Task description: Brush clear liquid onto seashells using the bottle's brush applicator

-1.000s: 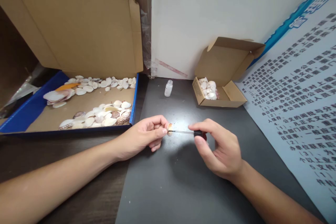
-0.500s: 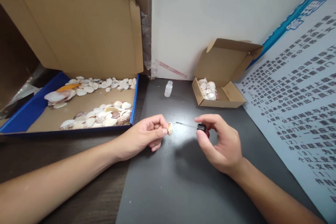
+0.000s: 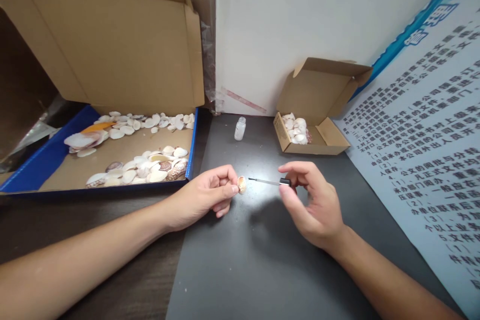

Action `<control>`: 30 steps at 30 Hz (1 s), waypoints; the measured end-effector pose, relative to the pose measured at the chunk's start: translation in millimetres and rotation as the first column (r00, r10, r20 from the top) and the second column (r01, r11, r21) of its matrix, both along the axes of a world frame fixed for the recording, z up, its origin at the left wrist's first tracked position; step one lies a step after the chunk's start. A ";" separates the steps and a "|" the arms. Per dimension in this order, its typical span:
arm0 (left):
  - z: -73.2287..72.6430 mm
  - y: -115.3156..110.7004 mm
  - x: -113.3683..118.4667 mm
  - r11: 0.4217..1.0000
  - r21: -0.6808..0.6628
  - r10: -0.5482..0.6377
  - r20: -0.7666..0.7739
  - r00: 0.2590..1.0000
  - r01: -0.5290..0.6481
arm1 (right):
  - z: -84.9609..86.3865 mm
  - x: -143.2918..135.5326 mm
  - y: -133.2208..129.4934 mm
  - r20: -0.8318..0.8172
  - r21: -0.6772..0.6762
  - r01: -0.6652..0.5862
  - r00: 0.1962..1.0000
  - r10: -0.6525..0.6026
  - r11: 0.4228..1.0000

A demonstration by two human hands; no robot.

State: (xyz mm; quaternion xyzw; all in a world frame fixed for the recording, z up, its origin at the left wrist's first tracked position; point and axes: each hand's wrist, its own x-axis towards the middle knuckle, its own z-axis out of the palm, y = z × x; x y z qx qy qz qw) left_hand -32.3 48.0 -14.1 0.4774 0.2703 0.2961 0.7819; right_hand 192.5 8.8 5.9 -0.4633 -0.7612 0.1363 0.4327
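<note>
Between the thumb and fingers of my left hand (image 3: pixel 213 190) is a small tan-and-white seashell (image 3: pixel 242 184), held above the dark grey mat. My right hand (image 3: pixel 313 202) pinches the black cap of a thin brush applicator (image 3: pixel 266 181). The applicator's dark tip points left and stops just short of the shell, with a small gap visible. Behind both hands, a small clear glass bottle (image 3: pixel 240 129) stands upright, uncapped, with whitish contents.
At left, an open blue-sided cardboard box (image 3: pixel 93 157) holds many white and brown shells. A smaller open cardboard box (image 3: pixel 318 148) with white shells sits back right. A white panel (image 3: pixel 285 25) rises behind, and a printed sheet (image 3: pixel 423 125) slants along the right.
The applicator's tip has shifted slightly left, closer to the shell. The shell has tilted a little in my left hand, which stays nearly in place.
</note>
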 end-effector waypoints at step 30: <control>0.3 -1.3 0.5 1.000 -0.006 0.010 -0.005 1.000 -0.010 | -0.7 -2.4 2.2 0.054 -0.056 0.025 0.998 -0.022 0.998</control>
